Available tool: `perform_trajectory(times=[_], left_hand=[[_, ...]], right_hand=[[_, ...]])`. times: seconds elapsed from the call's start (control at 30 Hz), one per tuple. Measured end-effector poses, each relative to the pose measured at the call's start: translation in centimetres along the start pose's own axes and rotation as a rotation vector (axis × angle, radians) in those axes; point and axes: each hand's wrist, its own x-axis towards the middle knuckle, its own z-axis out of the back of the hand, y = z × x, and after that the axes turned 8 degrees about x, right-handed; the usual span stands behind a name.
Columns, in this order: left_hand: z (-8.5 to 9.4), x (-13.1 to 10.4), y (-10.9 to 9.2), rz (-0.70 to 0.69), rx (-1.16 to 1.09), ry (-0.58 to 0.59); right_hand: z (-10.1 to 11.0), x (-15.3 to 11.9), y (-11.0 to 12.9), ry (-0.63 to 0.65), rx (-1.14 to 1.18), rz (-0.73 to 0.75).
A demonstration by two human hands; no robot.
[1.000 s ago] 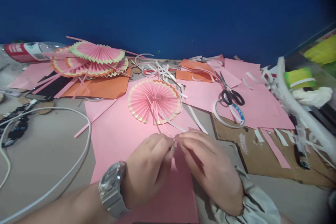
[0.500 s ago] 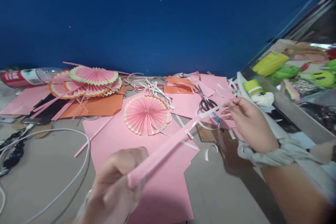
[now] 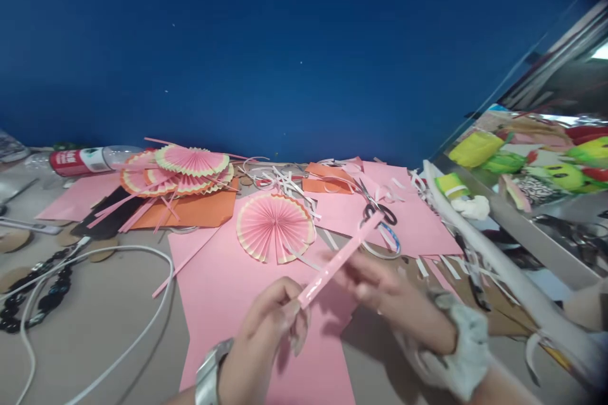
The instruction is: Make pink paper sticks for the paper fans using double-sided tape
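A narrow pink paper strip (image 3: 336,261) with a shiny face slants up to the right, its lower end pinched between thumb and fingers of my left hand (image 3: 273,319). My right hand (image 3: 389,297), blurred, is just beneath and beside the strip's middle. Its fingers stretch left with the thumb apart, and the fingertips are partly hidden behind the strip. Below both hands lies a large pink paper sheet (image 3: 218,291). A round pleated pink paper fan (image 3: 275,224) with a yellowish rim rests on its far part. Black-handled scissors (image 3: 380,210) lie behind the strip's upper end.
Stacked pleated fans (image 3: 190,161) sit on orange paper (image 3: 190,212) at the back left, beside a plastic bottle (image 3: 78,160). A white cable (image 3: 156,304) loops across the left. White paper scraps (image 3: 285,180) lie at the back. A knife (image 3: 476,278) and a bin (image 3: 536,228) are at right.
My right hand has moved left and inward from the strip's far end, which it was holding. The strip has come nearer the middle and shows a glossy face. My view has shifted.
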Motion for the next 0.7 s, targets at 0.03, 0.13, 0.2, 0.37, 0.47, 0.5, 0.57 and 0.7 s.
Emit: perform_trajectory(times=[0.03, 0.13, 0.2, 0.37, 0.47, 0.5, 0.57, 0.7], left_hand=[[-0.2, 0.3, 0.7, 0.02, 0.026, 0.002], [-0.7, 0.8, 1.8, 0.045, 0.187, 0.016], [-0.9, 0.9, 2.1, 0.054, 0.32, -0.01], [-0.9, 0.8, 2.1, 0.006, 0.464, 0.025], [-0.9, 0.6, 1.9, 0.035, 0.563, 0.035], [-1.0, 0.6, 1.9, 0.056, 0.585, 0.035], [-1.1, 0.5, 1.9, 0.057, 0.607, 0.039], [-1.0, 0.3, 1.9, -0.054, 0.663, 0.025]], right_hand=[[-1.5, -0.4, 0.1, 0.114, 0.2, -0.082], [-4.3, -1.0, -0.2, 0.052, 0.456, -0.22], [-4.9, -1.0, -0.7, -0.013, 0.401, -0.276], [-4.5, -1.3, -0.9, -0.04, 0.186, -0.315], [-4.3, -1.5, -0.4, 0.001, 0.197, -0.308], [-4.2, -1.6, -0.3, 0.012, 0.223, -0.297], [-4.2, -1.6, 0.0, 0.03, 0.29, -0.256], [-4.1, -1.7, 0.2, 0.074, 0.331, -0.197]])
